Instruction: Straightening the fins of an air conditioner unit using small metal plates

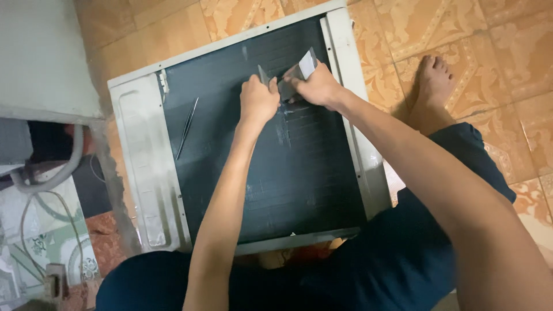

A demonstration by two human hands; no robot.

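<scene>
Hands (288, 95) hide comb tool (299, 72) partly; tweezers (187, 126) faint.

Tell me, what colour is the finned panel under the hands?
Very dark, nearly black, finned panel, framed in white; the head view shows it.

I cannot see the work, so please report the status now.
Left hand and right hand both grip a flat grey metal comb tool on the dark finned coil panel. Thin metal tweezers lie apart, left.
</scene>
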